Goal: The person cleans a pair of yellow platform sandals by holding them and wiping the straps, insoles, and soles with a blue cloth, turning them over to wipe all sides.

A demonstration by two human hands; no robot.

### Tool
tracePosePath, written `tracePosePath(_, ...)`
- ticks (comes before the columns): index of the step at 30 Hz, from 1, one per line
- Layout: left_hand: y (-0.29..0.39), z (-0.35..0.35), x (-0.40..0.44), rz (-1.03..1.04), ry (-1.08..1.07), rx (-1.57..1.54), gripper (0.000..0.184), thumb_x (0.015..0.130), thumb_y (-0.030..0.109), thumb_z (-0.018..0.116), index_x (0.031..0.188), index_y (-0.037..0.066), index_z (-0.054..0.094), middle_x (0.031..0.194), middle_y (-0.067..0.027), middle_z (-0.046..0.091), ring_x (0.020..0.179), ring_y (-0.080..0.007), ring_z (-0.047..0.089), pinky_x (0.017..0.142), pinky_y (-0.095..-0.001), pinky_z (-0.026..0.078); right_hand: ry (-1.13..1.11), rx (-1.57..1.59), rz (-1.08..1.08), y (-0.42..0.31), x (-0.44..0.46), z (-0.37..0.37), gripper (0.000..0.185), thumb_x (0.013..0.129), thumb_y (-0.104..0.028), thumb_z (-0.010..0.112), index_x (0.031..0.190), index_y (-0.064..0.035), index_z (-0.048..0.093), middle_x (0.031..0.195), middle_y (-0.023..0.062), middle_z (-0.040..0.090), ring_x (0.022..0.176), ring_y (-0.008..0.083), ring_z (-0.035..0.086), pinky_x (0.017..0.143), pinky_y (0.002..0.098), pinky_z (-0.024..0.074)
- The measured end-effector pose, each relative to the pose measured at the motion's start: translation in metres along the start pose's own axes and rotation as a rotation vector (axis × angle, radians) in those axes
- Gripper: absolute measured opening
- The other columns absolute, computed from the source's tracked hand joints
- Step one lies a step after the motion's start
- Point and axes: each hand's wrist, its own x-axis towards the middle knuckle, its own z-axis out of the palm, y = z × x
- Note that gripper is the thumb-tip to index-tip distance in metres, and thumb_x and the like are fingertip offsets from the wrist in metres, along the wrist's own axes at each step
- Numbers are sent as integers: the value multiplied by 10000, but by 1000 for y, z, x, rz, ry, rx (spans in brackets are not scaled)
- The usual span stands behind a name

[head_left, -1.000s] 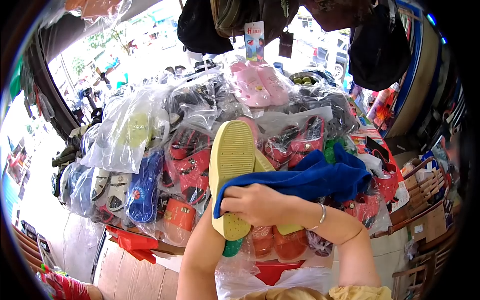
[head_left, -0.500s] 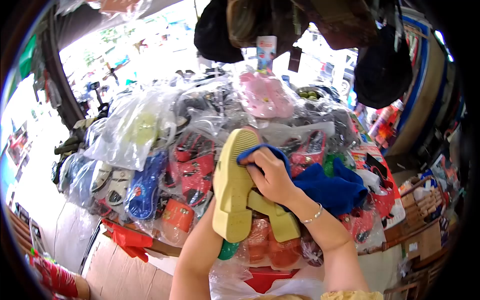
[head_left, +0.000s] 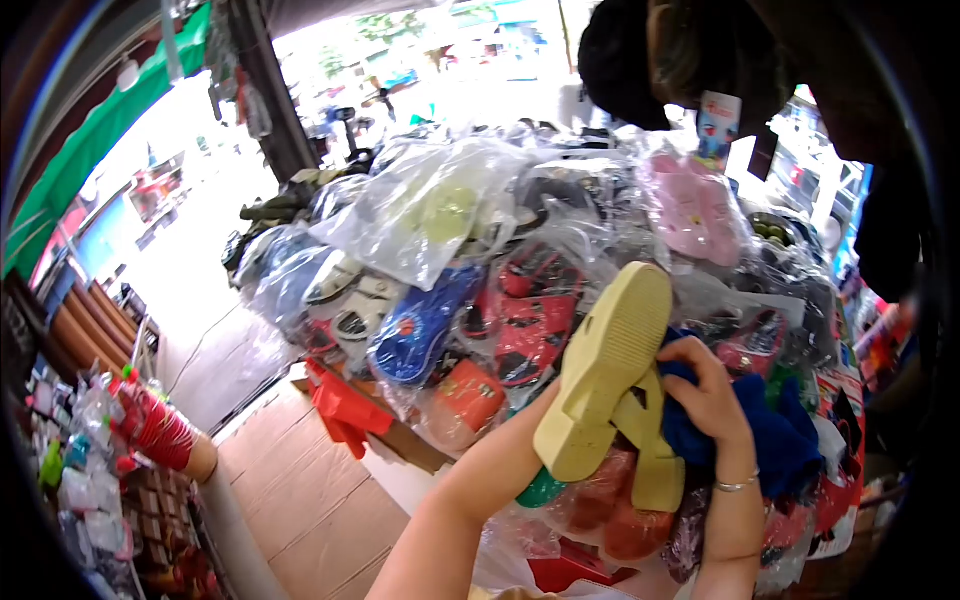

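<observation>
A pair of pale yellow shoes (head_left: 612,365) is raised over the heaped goods, ribbed soles turned toward me. My left forearm runs up behind them, and the shoes hide my left hand. Bunched against the right side of the pair is a dark blue cloth (head_left: 780,430). My right hand (head_left: 702,390) has its curled fingers on this cloth, beside the upper part of the shoes. Around them lie bagged red-and-black sandals (head_left: 535,325) and orange slippers (head_left: 620,525).
Bagged footwear covers the stand, with blue slippers (head_left: 415,335) and pink clogs (head_left: 695,210) among it. Dark bags (head_left: 625,65) hang at the upper right. A red cloth (head_left: 345,405) hangs from the near edge. A red-wrapped stack (head_left: 160,425) stands at the left.
The view has swung left, so the stand appears further right. My right hand has drawn back from the sole to the shoes' right side with the blue cloth. The shoes are tilted more to the right.
</observation>
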Motion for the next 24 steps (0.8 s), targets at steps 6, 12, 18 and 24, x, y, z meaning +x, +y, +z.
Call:
tracePosePath(6,1,-1,-3,-1,17,43,430,994,173,555,1385,13,479,1220,-143,591,1086,-222,602,902,-362,533,145,-4,22,48,10,8,137,868,39,540,998,-6,539,973,-2,532,942,113,503,857,235,401)
tracePosePath(12,1,-2,-3,2,25,49,440,1000,180,549,1401,23,460,1246,-138,573,1117,-224,583,928,-366,517,211,229,10,9,-3,-4,75,818,24,601,859,-23,560,824,6,521,793,94,495,735,236,412)
tracePosePath(18,2,-2,-4,9,23,64,450,1005,187,542,1417,34,442,1273,-133,556,1148,-227,563,954,-371,501,156,17,-38,0,-1,24,81,835,32,577,903,-10,560,848,21,534,835,125,511,785,257,421)
tracePosePath(24,0,-1,-3,10,21,58,461,1011,193,536,1433,44,423,1299,-128,539,1178,-229,544,979,-376,485,356,1,-72,21,7,17,316,862,-36,614,1170,7,558,1065,70,576,1029,181,560,952,295,426)
